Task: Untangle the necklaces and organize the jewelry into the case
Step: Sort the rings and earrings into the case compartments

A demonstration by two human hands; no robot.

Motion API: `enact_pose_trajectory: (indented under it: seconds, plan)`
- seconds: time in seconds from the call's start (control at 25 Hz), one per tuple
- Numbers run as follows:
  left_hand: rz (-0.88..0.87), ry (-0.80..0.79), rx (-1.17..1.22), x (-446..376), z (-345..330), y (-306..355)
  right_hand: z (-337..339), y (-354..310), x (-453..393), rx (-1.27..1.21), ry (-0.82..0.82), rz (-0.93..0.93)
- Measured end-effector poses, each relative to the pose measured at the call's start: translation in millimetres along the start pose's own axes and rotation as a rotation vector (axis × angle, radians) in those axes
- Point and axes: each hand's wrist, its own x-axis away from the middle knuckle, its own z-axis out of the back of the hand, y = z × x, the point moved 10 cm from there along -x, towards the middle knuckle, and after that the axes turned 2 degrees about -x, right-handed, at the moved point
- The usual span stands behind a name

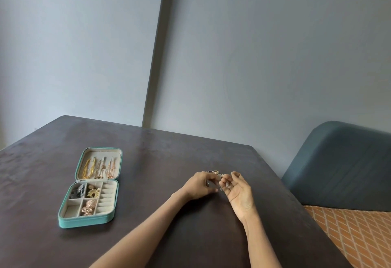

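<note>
A teal jewelry case (63, 222) lies open on the dark table (169, 151) at the left. Gold and rose chains (98, 167) hang in its lid. Its lower tray holds a dark piece, a gold piece (93, 192) and a rose-gold piece (88, 208); the ring rolls look bare. To the right, my left hand (198, 185) and my right hand (238, 191) meet over a small cluster of rings (214, 172) on the table. My right hand, palm up, pinches a small silvery piece (226, 184) in its curled fingers. My left hand's fingers curl by the rings; what they grip is hidden.
A grey-blue upholstered chair back (342, 162) stands beyond the table's right edge, with an orange patterned seat (359, 234) below it. Pale walls meet in a corner behind the table. The table's far right corner is just beyond my hands.
</note>
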Motion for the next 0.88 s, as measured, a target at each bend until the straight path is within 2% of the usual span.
enact_pose_trajectory:
  seconds: [0.2,0.36,0.6,0.72,0.88]
  plan:
    - [0.084,0.058,0.008,-7.2,0.6,-12.4,1.6,-2.0,-0.5,-0.042,0.011,0.027]
    - [0.02,0.033,-0.029,-5.2,-3.8,-6.0,3.4,-1.4,-1.6,-0.076,0.007,0.015]
    - [-0.029,0.188,-0.091,2.3,13.1,4.9,-7.7,8.2,-4.0,-0.047,0.034,-0.021]
    - [0.068,0.247,0.167,7.8,23.4,-6.7,-14.6,8.5,-9.4,-0.039,0.067,-0.017]
    - [0.138,0.346,0.46,15.4,33.3,-25.4,-10.9,12.0,-4.0,0.184,0.117,-0.021]
